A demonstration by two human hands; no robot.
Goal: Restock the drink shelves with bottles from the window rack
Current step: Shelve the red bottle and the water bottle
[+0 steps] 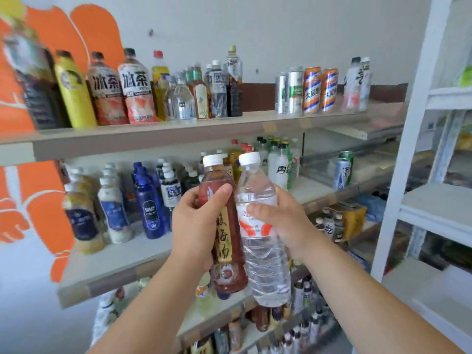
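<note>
left hand (194,226): 1 brown bottle (225,237) | right hand (287,223): 1 water bottle (265,267)

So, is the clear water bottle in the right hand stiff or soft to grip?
The clear water bottle seems full, so probably heavy for its size. Its thin ribbed wall may dent slightly under the right hand. Tall and narrow, it might tip.

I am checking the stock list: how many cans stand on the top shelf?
4, in one row, left to right: plain silver can, green-printed silver can, left orange can, right orange can. Others may be hidden behind them.
</note>
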